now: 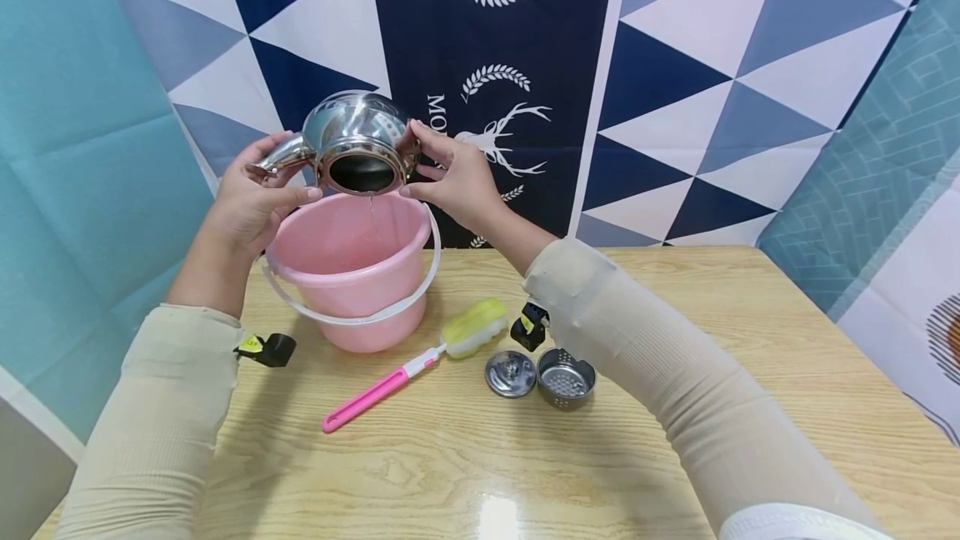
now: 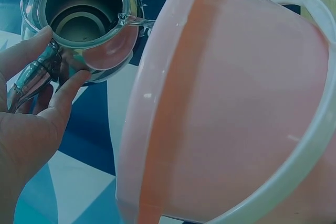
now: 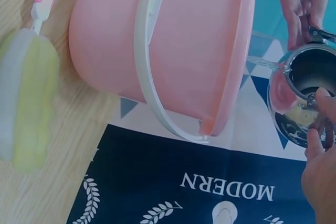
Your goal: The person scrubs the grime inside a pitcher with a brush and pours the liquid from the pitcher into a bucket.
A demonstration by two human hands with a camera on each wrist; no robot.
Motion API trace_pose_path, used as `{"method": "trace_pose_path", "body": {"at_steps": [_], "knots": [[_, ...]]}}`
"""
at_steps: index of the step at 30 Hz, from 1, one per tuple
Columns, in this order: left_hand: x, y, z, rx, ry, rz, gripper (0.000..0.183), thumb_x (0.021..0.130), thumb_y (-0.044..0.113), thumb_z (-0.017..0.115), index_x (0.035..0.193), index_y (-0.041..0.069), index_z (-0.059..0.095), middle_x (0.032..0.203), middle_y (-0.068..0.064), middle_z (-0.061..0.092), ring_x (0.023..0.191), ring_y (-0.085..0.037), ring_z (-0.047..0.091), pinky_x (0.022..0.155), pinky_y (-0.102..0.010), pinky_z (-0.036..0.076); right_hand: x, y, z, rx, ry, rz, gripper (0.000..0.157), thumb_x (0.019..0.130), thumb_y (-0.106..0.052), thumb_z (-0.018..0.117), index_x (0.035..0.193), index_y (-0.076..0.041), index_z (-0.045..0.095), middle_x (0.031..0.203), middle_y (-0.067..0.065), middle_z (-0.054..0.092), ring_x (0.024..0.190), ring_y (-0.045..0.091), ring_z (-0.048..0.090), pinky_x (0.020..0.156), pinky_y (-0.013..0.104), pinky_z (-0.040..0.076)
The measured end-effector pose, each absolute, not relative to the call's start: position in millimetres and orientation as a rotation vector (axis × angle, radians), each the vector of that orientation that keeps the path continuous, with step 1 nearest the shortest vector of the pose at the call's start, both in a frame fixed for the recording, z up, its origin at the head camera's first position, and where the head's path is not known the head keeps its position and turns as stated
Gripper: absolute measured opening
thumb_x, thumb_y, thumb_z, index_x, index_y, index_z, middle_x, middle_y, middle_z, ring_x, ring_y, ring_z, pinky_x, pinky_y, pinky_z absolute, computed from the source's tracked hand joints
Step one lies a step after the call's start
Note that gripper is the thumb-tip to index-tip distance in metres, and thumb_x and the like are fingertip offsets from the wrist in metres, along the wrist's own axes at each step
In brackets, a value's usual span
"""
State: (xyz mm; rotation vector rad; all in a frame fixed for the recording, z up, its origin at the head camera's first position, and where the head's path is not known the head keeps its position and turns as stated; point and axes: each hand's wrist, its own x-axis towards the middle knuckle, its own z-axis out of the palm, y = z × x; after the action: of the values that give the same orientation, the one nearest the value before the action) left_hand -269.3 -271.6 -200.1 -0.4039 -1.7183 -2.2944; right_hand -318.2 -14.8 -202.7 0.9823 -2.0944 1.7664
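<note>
A shiny steel teapot [image 1: 358, 117] is tipped over the pink bucket [image 1: 375, 290], its round mouth facing down and toward me. A thin stream of water [image 2: 137, 21] runs from the mouth's rim into the bucket. My left hand [image 1: 253, 200] grips the teapot at its curved spout, the thumb by the rim. On the other side my right hand [image 1: 463, 177] holds the teapot, thumb near the rim and fingers against the body; part of its grip is hidden. The bucket stands upright, with its white handle [image 1: 390, 307] hanging down in front.
A brush with a pink handle [image 1: 367, 398] and a yellow-and-white sponge head [image 1: 474, 327] lies on the wooden table [image 1: 405, 482]. Right of it are a small steel lid [image 1: 511, 374] and a perforated steel strainer [image 1: 566, 378]. A patterned cloth [image 1: 675, 107] hangs behind the table.
</note>
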Motion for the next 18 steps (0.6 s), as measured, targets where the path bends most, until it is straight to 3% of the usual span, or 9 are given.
{"method": "trace_pose_path", "body": {"at_steps": [18], "knots": [[-270.2, -271.7, -202.2, -0.458, -1.648, -2.312, 0.069, 0.070, -0.031, 0.064, 0.125, 0.008, 0.052, 0.129, -0.008, 0.048, 0.124, -0.018, 0.049, 0.075, -0.026, 0.056, -317.8, -17.8, -206.2, 1.002, -2.021, 1.781, 0.082, 0.069, 0.016, 0.079, 0.142, -0.003, 0.046, 0.150, 0.005, 0.042, 0.128, 0.015, 0.050, 0.090, 0.024, 0.049]]}}
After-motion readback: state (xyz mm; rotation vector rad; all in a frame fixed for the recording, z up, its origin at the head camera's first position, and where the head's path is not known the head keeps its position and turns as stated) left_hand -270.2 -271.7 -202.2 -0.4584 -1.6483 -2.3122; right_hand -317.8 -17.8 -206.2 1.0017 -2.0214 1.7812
